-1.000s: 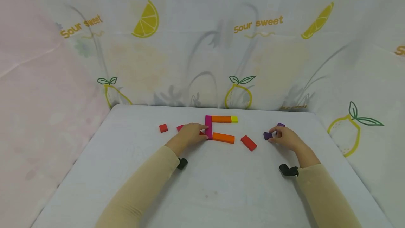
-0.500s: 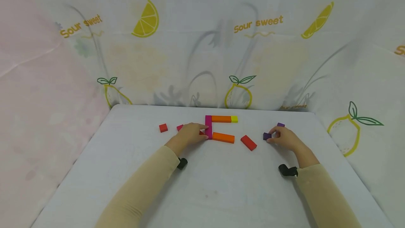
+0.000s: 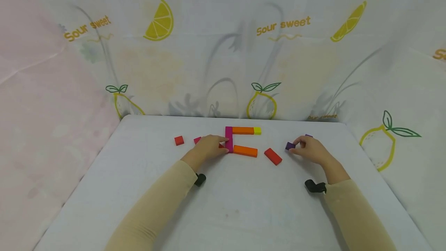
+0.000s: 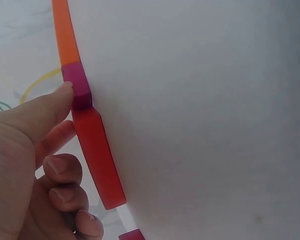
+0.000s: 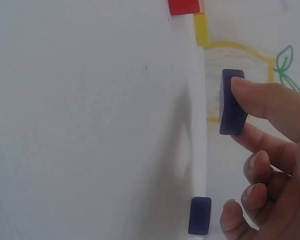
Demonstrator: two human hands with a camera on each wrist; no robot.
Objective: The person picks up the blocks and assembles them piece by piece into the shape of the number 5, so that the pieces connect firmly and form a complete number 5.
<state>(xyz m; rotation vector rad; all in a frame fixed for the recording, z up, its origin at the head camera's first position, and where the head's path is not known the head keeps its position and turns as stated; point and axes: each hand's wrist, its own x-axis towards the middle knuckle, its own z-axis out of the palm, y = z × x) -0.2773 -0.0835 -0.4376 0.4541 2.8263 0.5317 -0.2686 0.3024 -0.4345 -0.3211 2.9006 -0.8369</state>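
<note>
Left hand [image 3: 208, 147] and right hand [image 3: 312, 151], well apart, each pinched a block.
We saw the left on a long magenta bar [image 3: 229, 132] on the white table [image 3: 240, 196], the right holding a dark purple rectangular block [image 3: 290, 146] above the tabletop. In the head view, the left mostly hid a red rectangular block [image 4: 100, 157], and the right a second purple block [image 5: 200, 216]; a pink block [image 3: 197, 140] was partly covered.
</note>
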